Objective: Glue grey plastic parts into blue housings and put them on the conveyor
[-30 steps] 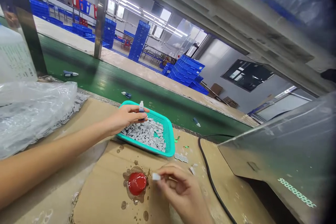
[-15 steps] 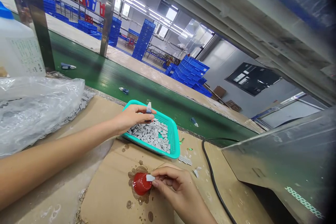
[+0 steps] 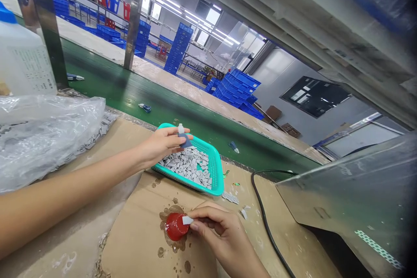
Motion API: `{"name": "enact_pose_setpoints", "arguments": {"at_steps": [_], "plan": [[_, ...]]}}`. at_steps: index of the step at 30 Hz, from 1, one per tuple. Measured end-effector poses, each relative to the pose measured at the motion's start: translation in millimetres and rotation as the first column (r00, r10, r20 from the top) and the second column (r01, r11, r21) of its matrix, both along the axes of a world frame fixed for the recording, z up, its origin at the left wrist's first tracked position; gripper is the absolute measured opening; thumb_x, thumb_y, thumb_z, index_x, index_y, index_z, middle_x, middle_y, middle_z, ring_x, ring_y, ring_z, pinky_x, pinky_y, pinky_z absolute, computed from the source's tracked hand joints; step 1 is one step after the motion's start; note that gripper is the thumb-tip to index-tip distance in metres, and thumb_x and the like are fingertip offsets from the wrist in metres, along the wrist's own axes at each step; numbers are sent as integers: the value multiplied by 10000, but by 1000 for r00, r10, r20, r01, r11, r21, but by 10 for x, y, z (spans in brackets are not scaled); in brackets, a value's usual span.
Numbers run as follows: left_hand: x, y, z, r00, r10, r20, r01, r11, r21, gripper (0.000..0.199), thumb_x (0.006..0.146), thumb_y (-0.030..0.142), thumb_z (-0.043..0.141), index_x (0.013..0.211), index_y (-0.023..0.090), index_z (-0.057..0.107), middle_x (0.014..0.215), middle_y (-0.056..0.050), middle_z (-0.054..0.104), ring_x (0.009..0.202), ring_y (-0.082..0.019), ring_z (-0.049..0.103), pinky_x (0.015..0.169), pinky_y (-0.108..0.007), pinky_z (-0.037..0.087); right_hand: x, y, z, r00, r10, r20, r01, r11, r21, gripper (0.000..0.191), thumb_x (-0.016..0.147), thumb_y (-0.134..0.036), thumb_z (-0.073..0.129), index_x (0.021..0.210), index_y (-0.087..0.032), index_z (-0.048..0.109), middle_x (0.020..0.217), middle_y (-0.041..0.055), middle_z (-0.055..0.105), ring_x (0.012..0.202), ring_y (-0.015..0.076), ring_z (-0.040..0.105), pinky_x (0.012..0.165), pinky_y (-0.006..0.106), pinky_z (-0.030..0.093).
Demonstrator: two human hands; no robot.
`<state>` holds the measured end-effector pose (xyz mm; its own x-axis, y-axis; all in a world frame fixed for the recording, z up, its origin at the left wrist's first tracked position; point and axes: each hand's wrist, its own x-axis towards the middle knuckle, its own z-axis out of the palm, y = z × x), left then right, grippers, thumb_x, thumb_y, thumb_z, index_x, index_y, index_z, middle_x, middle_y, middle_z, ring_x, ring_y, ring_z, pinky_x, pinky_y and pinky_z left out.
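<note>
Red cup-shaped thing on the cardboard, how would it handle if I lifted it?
The red cup-shaped thing may be slippery: it looks glossy amid dark, seemingly wet patches. It's probably light, being smaller than the right hand. Knocked over, it might roll on its rounded side.

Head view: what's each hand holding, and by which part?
Left hand: white-tipped blue part, by its blue body. Right hand: pale plastic piece, by its picture-right end.
</note>
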<state>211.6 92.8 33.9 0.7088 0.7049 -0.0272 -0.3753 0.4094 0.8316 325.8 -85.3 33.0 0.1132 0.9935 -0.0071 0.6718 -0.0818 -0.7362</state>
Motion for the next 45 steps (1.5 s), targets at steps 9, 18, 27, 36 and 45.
{"name": "enact_pose_setpoints", "arguments": {"at_steps": [9,18,27,36,45], "plan": [[-76,-219,93,990,-140,21,141,988,-68,210,689,99,602,889,163,586,851,-36,623,786,-128,600,802,-290,447,4,-85,42,999,-34,3,33,996,79,121,773,-221,535,789,-189,651,738,47,622,658,155,569,583,227,451],[-69,-416,121,958,-34,-286,139,924,356,206,591,171,660,756,168,537,682,27,554,641,-107,526,589,-220,393,49,-106,211,968,-149,-202,180,972,149,107,735,-260,578,776,-182,640,746,42,595,667,148,550,591,224,457],[-77,-620,113,972,-77,-220,178,857,484,136,625,119,584,686,168,473,779,9,532,770,-128,532,722,-269,472,78,98,402,931,-169,-324,266,922,281,128,706,-298,597,741,-177,620,840,54,524,762,165,517,609,241,472],[-97,-647,83,968,24,-251,139,782,608,103,637,167,593,697,186,512,763,6,554,749,-140,527,698,-266,455,51,129,354,916,-120,-383,244,924,294,107,700,-279,617,735,-183,650,839,63,553,798,179,542,661,269,498],[-142,-664,148,950,213,-229,129,401,907,158,652,197,597,787,221,675,583,21,504,551,-101,444,511,-206,329,-6,100,376,929,-126,-349,225,939,261,106,684,-259,636,699,-187,712,904,89,625,889,197,576,786,298,487]]}}
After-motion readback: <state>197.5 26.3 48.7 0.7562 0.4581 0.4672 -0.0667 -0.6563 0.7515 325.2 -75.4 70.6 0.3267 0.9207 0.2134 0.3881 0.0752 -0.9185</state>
